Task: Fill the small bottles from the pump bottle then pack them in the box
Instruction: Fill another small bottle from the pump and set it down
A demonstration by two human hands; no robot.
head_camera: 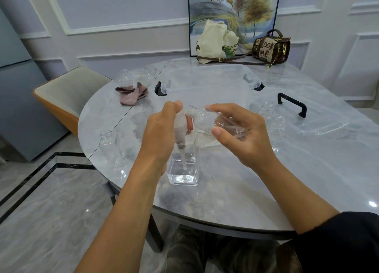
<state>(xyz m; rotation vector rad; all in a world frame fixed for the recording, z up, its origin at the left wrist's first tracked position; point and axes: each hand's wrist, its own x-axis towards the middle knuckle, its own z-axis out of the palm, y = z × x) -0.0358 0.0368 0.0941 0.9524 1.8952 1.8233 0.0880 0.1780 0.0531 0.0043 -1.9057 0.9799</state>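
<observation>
A clear square pump bottle (183, 170) stands on the marble table, with liquid in its lower part. My left hand (162, 129) is curled round its white pump head, thumb on top. My right hand (240, 133) holds a small clear bottle (207, 118) on its side, with its threaded neck at the pump's spout. One empty small bottle (108, 143) stands at the left. Two more small bottles (266, 110) (277, 127) stand at the right. The clear plastic box (207, 81) with black latches lies behind the hands.
The box's clear lid (320, 120) with a black handle lies at the right. A crumpled brownish cloth (133, 94) and clear plastic items lie at the back left. A canvas bag (215, 40) and a brown handbag (270, 47) sit at the far edge. A chair (67, 96) stands at the left.
</observation>
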